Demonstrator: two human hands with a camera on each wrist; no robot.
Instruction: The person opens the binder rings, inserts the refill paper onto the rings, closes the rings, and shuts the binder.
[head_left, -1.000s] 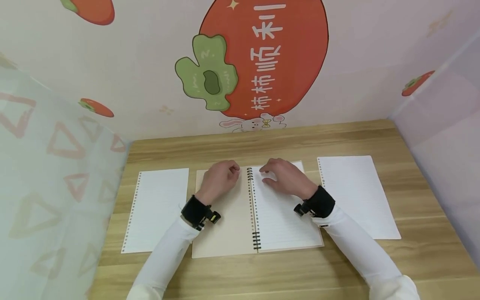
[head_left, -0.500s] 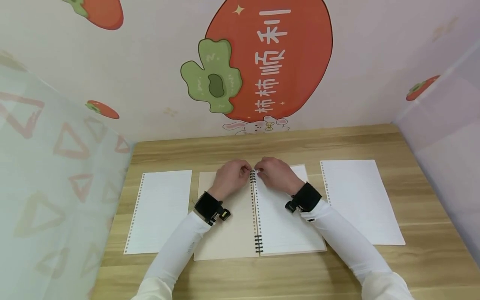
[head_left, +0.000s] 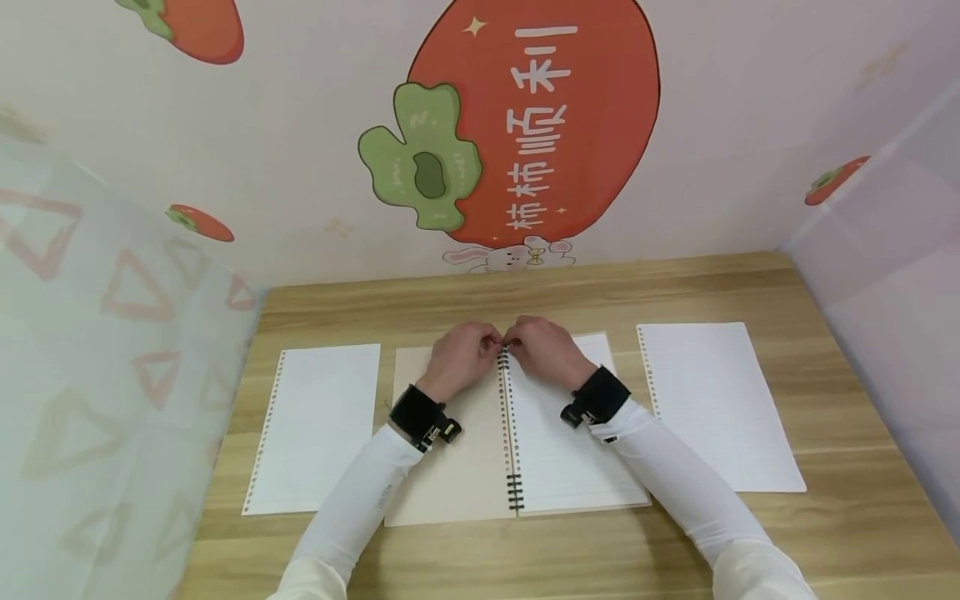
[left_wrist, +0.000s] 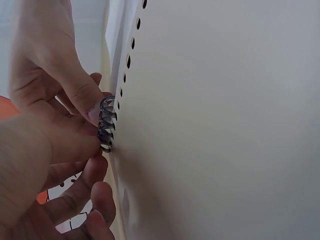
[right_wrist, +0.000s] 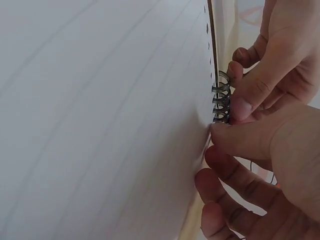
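Observation:
An open loose-leaf notebook lies on the table, its beige cover (head_left: 450,479) on the left and a lined white page (head_left: 573,458) on the right. Short black binder rings (head_left: 503,361) join its halves at the top of the spine. My left hand (head_left: 461,358) pinches the end of these rings, its thumb against them in the left wrist view. From the other side my right hand (head_left: 551,354) pinches the same rings (right_wrist: 221,102) between thumb and fingers. The fingertips of both hands meet there, and some contact underneath is hidden.
A second set of black binder rings (head_left: 515,492) sits at the spine's lower end. One loose punched sheet (head_left: 315,429) lies left of the notebook, another (head_left: 720,404) to its right. Walls stand behind and beside the wooden table (head_left: 420,567).
Both hands have moved inward to the top of the spine, from apart over the cover and page, and now grip the upper binder rings. The loose sheets stay in place.

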